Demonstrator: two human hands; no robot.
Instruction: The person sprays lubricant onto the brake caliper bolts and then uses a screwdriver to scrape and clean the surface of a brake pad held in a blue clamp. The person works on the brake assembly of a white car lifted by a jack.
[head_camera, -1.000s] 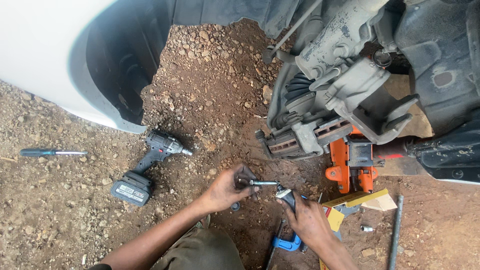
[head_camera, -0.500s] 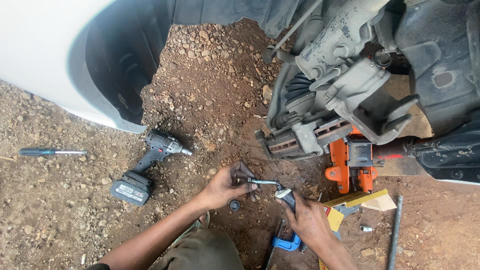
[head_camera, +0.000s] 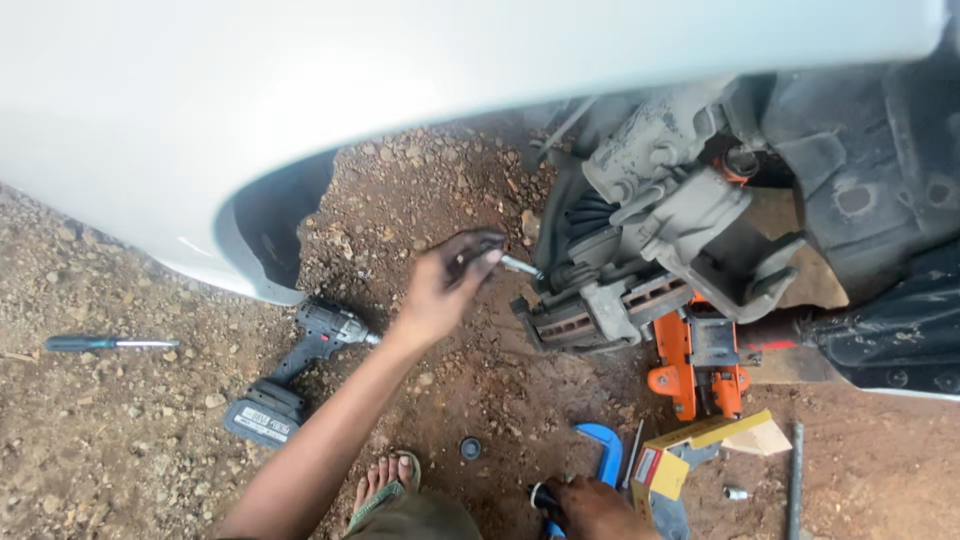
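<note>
Left hand (head_camera: 447, 285) now lifted from the ground work, reaching with a metal pin (head_camera: 520, 266) toward the brake assembly (head_camera: 640, 270). Right hand (head_camera: 595, 508) now apart, low by the blue clamp (head_camera: 607, 450). View shifted upward.

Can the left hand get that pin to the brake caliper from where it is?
Probably yes. The left hand holds the pin just short of the brake caliper, with only bare dirt between them.
</note>
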